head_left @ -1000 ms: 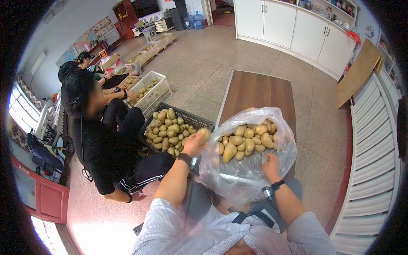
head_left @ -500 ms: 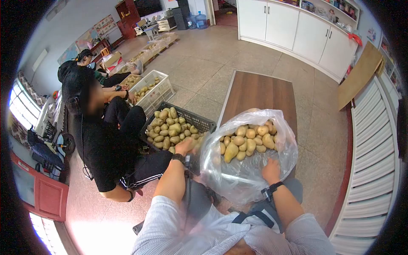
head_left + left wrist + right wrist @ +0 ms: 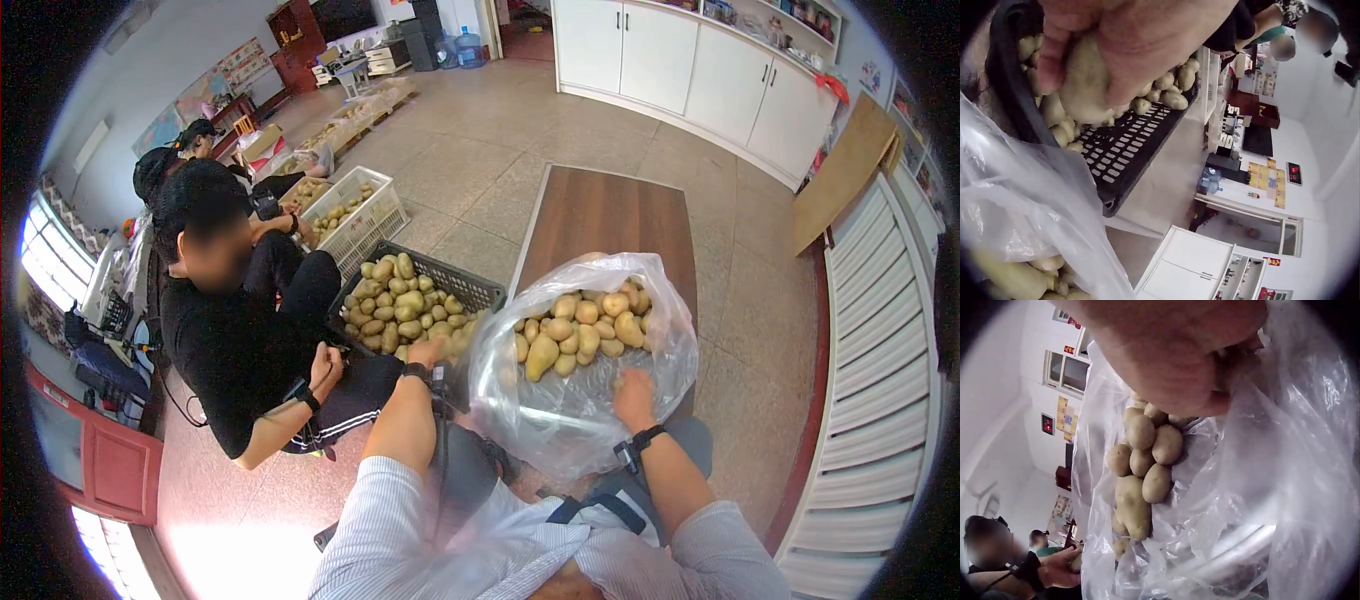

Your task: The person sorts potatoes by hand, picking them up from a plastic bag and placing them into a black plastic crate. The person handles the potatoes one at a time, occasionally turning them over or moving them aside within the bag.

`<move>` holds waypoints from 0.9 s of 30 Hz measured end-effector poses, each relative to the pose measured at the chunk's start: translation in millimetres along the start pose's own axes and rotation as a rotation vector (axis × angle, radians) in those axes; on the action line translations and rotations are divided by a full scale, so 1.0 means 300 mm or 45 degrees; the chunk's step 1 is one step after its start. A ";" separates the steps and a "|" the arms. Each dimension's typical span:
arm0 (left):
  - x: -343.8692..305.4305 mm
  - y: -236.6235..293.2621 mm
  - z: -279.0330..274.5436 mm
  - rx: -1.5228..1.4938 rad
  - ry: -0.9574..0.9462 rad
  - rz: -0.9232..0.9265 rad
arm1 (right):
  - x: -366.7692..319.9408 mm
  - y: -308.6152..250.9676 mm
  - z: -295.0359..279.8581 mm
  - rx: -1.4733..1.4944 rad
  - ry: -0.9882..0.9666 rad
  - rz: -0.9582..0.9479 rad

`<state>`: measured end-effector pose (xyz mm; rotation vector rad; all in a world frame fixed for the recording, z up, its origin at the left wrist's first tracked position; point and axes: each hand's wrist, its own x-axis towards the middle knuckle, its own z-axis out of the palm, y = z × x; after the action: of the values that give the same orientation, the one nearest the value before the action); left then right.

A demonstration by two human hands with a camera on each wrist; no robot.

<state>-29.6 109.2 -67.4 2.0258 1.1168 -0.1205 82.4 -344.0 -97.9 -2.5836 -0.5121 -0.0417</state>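
While a person sits by a table, head view: left hand is down at the black crate, right hand at the near rim of a clear bag of potatoes. Left wrist: fingers curl round one potato over the crate. Right wrist: right hand pinches the bag's film nr its mouth. Risk: thin film may slip or tear under the load, spilling the lot.

Left hand gone from the bag mouth, where it held a potato up, now down in the crate, fingers round another potato, neighbour's hand lowered to the knee.
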 end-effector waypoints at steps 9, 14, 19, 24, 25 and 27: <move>0.178 -0.187 0.062 0.725 0.151 0.608 | 0.028 -0.012 0.001 0.193 0.057 0.070; 0.219 -0.211 0.069 1.235 0.194 0.764 | 0.043 0.004 0.019 0.484 0.096 0.173; 0.098 -0.081 0.024 1.192 0.168 0.759 | 0.058 0.027 0.056 0.726 0.140 0.185; 0.041 0.030 0.080 -0.686 0.131 0.052 | 0.066 0.006 0.004 1.777 -0.289 0.803; 0.037 0.047 0.090 -0.786 0.116 0.109 | 0.069 -0.001 -0.009 1.777 -0.289 0.804; -0.017 0.118 0.097 -0.795 0.078 0.127 | 0.079 -0.018 -0.044 2.017 -0.380 1.003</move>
<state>1.7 75.7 -63.5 1.5224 0.9376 0.3091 103.4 -337.9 -80.9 -1.0447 0.3556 0.7095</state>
